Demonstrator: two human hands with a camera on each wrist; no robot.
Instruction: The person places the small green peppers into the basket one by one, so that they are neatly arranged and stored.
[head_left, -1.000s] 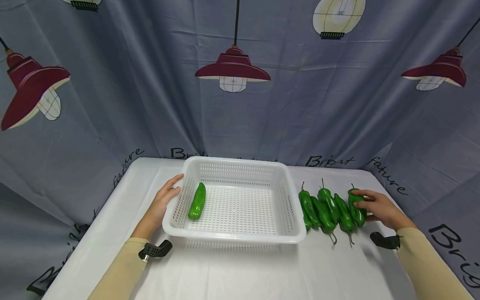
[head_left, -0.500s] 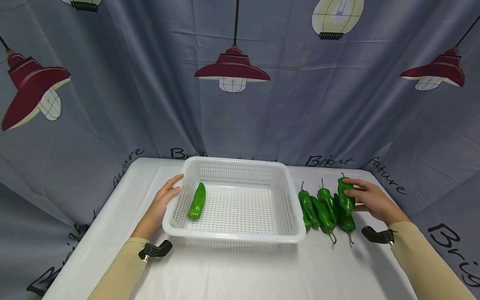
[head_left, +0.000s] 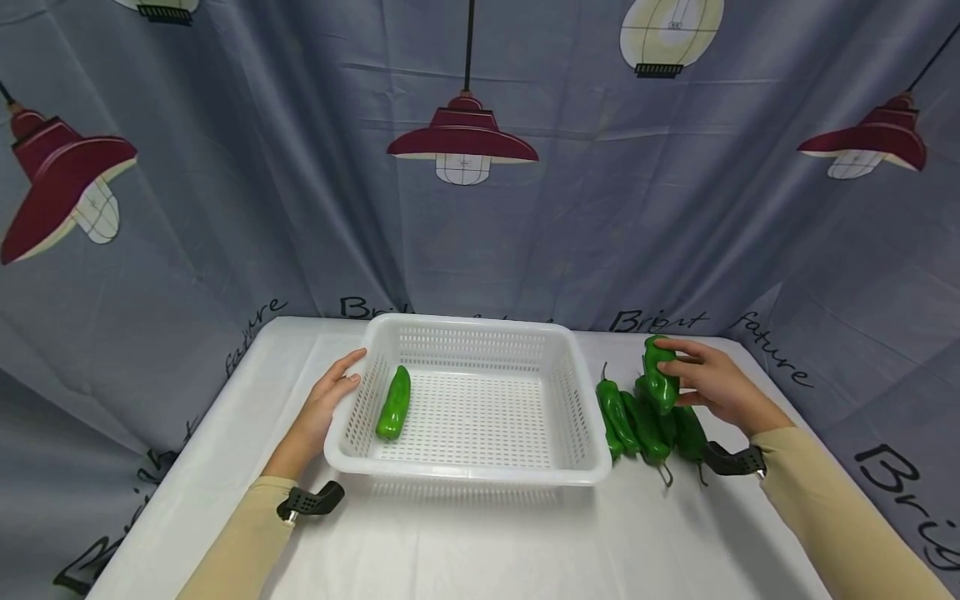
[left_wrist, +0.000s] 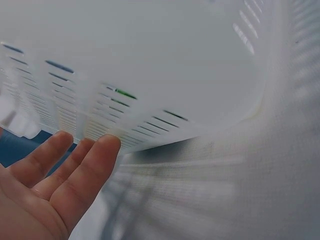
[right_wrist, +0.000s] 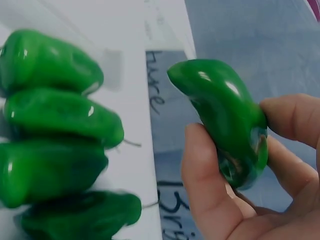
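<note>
My right hand (head_left: 716, 383) pinches a green chili pepper (head_left: 660, 379) between thumb and fingers, raised over the row of other peppers. In the right wrist view the held pepper (right_wrist: 227, 110) is curved and glossy, gripped near its lower end. My left hand (head_left: 315, 412) lies along the left side of a white slotted plastic basket (head_left: 465, 477). Seen from the left wrist, its fingers (left_wrist: 90, 175) are loosely extended at the basket's outer wall (left_wrist: 150, 55). One green pepper (head_left: 393, 404) lies inside the basket at its left end.
Several green peppers (head_left: 617, 412) lie side by side on the white-covered table (head_left: 480, 550), just right of the basket; the right wrist view shows them (right_wrist: 55, 155) close together. A grey-blue curtain (head_left: 300, 208) printed with lamps hangs behind the table and on both sides.
My right hand has lifted the rightmost pepper from the row and carried it left over the other peppers. The left hand and the basket have stayed in place.
</note>
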